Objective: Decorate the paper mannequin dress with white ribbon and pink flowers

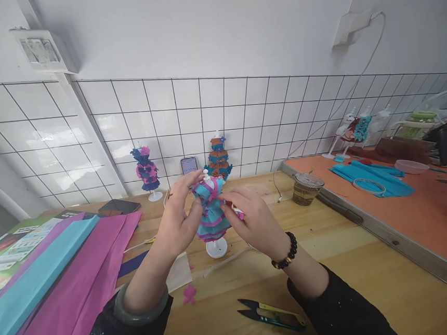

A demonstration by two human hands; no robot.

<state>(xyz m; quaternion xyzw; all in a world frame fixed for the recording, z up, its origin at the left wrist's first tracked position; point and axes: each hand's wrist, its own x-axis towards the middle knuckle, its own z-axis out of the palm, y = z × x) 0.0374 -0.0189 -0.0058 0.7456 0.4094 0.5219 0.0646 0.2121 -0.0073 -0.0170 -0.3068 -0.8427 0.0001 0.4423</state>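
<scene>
A small white dress form stands upright on a round base (217,248), wearing a tiered blue dress (211,219) with pink-purple trim. My left hand (180,213) curves around the dress's left side, thumb and fingers apart, fingertips at the shoulder. On the other side, my right hand (251,212) has thumb and index finger pinched at the dress's waist. A small pink and white piece (238,213) shows beside the right fingers. A pink flower cutout (189,294) lies on the wooden table (221,324), left of yellow-and-green thread snips (273,315).
Pink, blue and purple sheets (80,274) cover the left side. Two dressed forms (147,169) and a phone (189,165) stand by the tiled wall. A lidded cup (307,189) is at right, beside an orange surface (377,222) holding blue cloth and more forms.
</scene>
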